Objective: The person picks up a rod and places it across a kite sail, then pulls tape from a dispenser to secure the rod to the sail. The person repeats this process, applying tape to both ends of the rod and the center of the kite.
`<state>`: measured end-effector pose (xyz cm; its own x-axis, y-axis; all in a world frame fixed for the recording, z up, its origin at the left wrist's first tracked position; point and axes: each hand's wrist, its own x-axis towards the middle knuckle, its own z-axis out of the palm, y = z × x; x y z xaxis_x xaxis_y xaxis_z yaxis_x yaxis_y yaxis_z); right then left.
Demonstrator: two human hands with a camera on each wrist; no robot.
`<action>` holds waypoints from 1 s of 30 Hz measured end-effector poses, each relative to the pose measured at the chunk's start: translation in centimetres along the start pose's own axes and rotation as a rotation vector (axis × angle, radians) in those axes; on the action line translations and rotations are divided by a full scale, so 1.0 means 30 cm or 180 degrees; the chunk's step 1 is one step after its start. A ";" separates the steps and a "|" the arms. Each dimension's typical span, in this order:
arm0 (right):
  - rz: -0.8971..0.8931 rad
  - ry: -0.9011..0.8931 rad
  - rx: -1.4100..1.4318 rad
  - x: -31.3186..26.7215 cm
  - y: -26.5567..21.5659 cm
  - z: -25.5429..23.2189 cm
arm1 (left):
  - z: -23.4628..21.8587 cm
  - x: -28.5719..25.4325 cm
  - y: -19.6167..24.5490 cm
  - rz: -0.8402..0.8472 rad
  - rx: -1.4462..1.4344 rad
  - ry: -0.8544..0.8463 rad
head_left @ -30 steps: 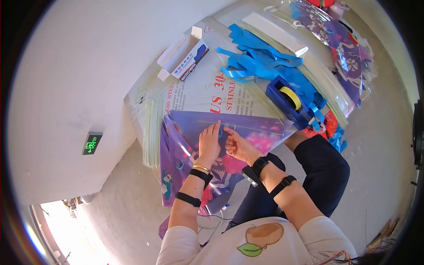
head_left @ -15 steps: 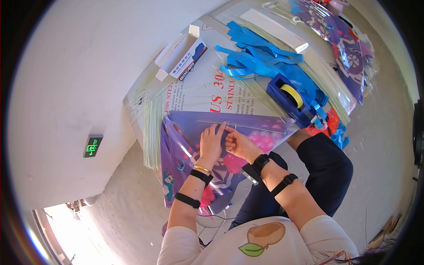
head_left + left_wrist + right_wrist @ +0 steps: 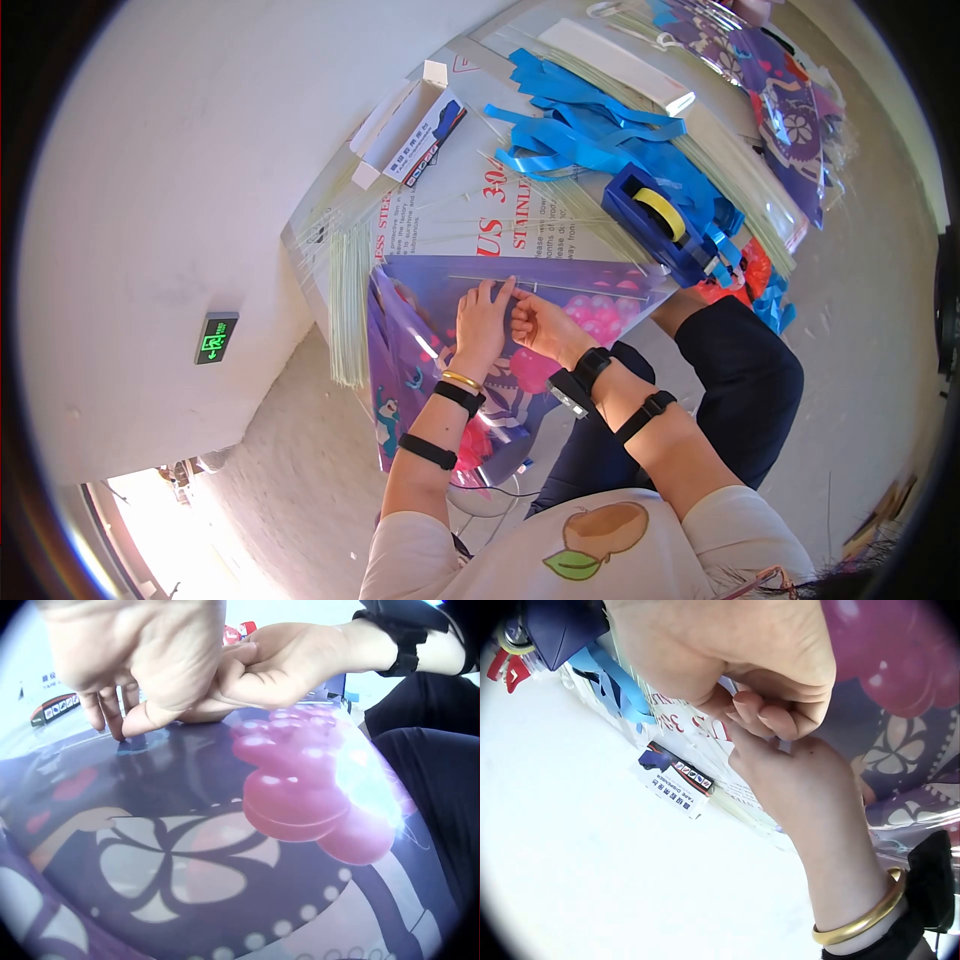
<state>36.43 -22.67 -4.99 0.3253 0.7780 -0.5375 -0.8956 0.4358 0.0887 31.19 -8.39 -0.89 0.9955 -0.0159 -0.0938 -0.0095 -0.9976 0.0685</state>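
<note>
A purple printed plastic sheet [image 3: 415,282] with pink balloon shapes and white flower patterns lies over the near edge of the table. Along its upper part runs a thin pale stick [image 3: 610,293]. My left hand [image 3: 482,328] rests on the sheet, fingers extended and tips at the stick. Close against those fingertips is my right hand [image 3: 543,328], index finger stretched out and the other fingers curled in. In the right wrist view the right hand [image 3: 742,660] overlaps the left hand [image 3: 802,787], hiding the contact spot. I cannot tell whether the right fingers pinch anything.
A blue tape dispenser [image 3: 625,205] with a yellow core stands right of the sheet. Behind it lie blue strips [image 3: 590,135]. A bundle of thin sticks [image 3: 348,310] hangs over the left table edge. An open tape dispenser box [image 3: 405,130] and more purple sheets [image 3: 790,120] lie farther back.
The right index fingertip has come together with the left fingertips at the stick. My left hand has shifted slightly right; the sheet stays in place.
</note>
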 end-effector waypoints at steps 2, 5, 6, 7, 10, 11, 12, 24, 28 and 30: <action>-0.0007 -0.0010 0.0009 -0.002 0.000 0.002 | 0.000 0.000 0.000 0.0009 0.0010 -0.0002; -0.0016 0.0009 0.0007 -0.008 -0.003 0.007 | 0.001 0.000 0.000 0.0014 0.0070 -0.0043; -0.0011 -0.0005 0.0007 -0.006 -0.003 0.005 | 0.002 0.000 -0.001 0.0030 0.0073 -0.0017; -0.0006 -0.0020 0.0009 -0.005 -0.004 0.003 | 0.004 0.000 -0.002 0.0046 0.0078 0.0007; 0.0030 -0.0026 0.0080 -0.005 -0.005 0.001 | 0.004 0.003 -0.003 0.0028 0.0093 -0.0093; 0.0028 -0.0030 0.0091 -0.006 0.000 0.001 | 0.004 0.002 -0.002 0.0035 0.0100 -0.0100; 0.0008 0.0041 0.0137 -0.009 0.007 0.004 | 0.004 0.000 -0.001 0.0024 0.0082 -0.0112; -0.0407 0.0232 -0.0693 -0.240 0.045 -0.107 | 0.057 -0.043 0.005 0.0160 0.0554 0.0098; -0.1280 0.0346 -0.0354 -0.290 -0.022 -0.125 | 0.003 -0.039 0.022 0.0014 0.0307 -0.0035; -0.1445 0.0452 -0.0028 -0.291 -0.023 -0.135 | -0.012 -0.040 0.068 -0.0011 0.0313 0.0062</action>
<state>32.99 -31.60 -3.76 0.6404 0.4398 -0.6296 -0.6751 0.7133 -0.1884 30.02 -10.38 -0.28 0.9971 -0.0119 -0.0746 -0.0142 -0.9995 -0.0298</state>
